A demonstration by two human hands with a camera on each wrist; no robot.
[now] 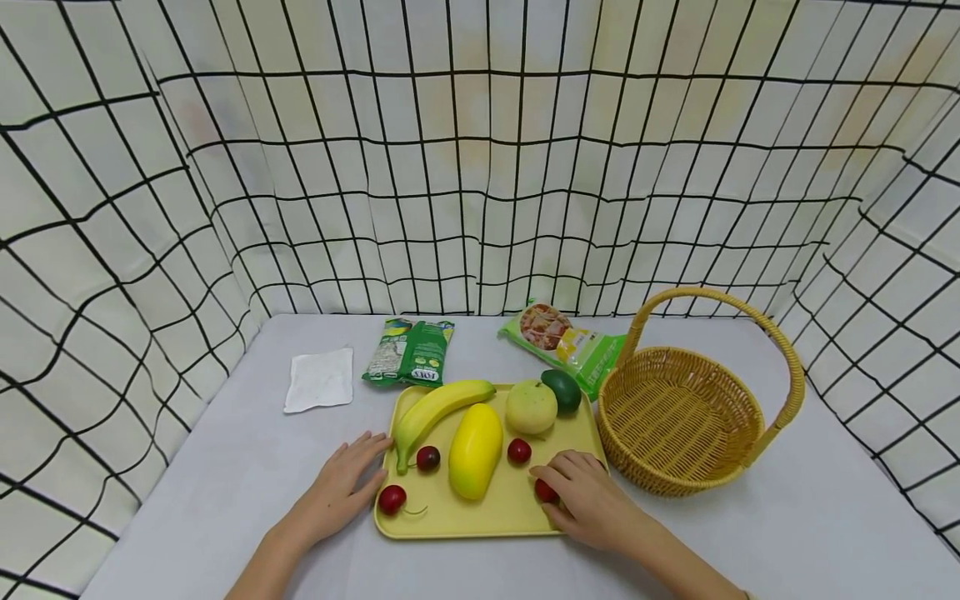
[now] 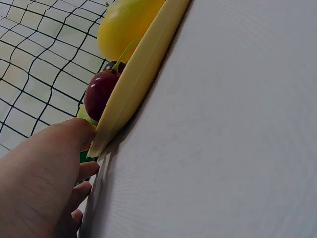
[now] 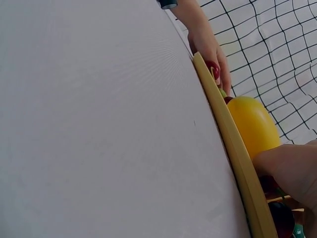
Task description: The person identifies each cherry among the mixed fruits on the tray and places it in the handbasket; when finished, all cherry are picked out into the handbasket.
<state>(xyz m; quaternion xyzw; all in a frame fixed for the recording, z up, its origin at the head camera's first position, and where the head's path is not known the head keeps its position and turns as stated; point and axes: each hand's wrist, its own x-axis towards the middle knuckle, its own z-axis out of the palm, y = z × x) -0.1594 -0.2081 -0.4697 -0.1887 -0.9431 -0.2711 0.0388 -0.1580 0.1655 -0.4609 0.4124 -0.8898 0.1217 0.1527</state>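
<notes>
A yellow tray (image 1: 480,523) holds a banana (image 1: 435,412), a yellow mango (image 1: 476,452), a pale green round fruit (image 1: 531,407), a dark green fruit (image 1: 562,392) and several red cherries. My left hand (image 1: 335,493) touches the tray's left edge with its fingers extended, beside a cherry (image 1: 392,499) with a green stem. That cherry (image 2: 101,93) also shows in the left wrist view, just past the thumb. Over the tray's right side, my right hand (image 1: 592,500) pinches a cherry (image 1: 547,491) between thumb and fingers, partly hiding it. Another cherry (image 1: 519,451) lies near its fingertips.
Right of the tray stands a wicker basket (image 1: 682,479) with a tall arched handle. Behind the tray lie a green snack bag (image 1: 411,352) and a light green packet (image 1: 570,343). A white cloth square (image 1: 321,380) lies at left. Black-netted white walls surround the table.
</notes>
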